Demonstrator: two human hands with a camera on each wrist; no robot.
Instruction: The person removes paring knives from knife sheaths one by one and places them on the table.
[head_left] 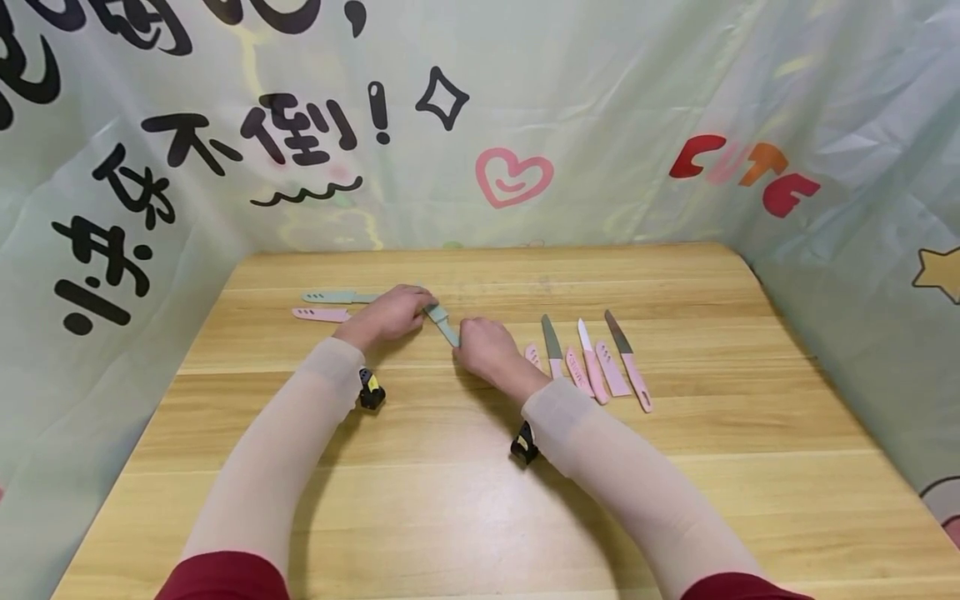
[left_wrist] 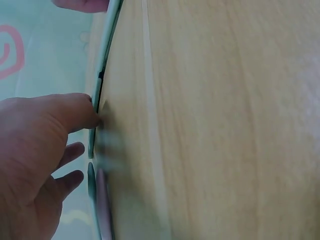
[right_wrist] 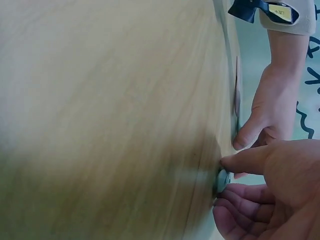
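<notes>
Between the hands in the head view is a pale green knife (head_left: 448, 332), slanting down to the right, its blade covered by a green sheath (head_left: 436, 313). My left hand (head_left: 390, 313) pinches the sheath between thumb and forefinger, its other fingers apart, as the left wrist view shows. At the other end my right hand (head_left: 487, 346) grips the handle, with fingers and thumb curled round it in the right wrist view (right_wrist: 222, 181). Left of my left hand lie another green sheathed knife (head_left: 330, 297) and a pink sheath (head_left: 318, 314), both partly hidden by that hand.
Right of my right hand, a knife with a grey blade (head_left: 551, 335), one with a white blade (head_left: 590, 358) and one with a dark blade (head_left: 619, 333) lie among pink sheaths (head_left: 613, 371). A printed cloth (head_left: 600, 125) hangs round the wooden table (head_left: 450, 517).
</notes>
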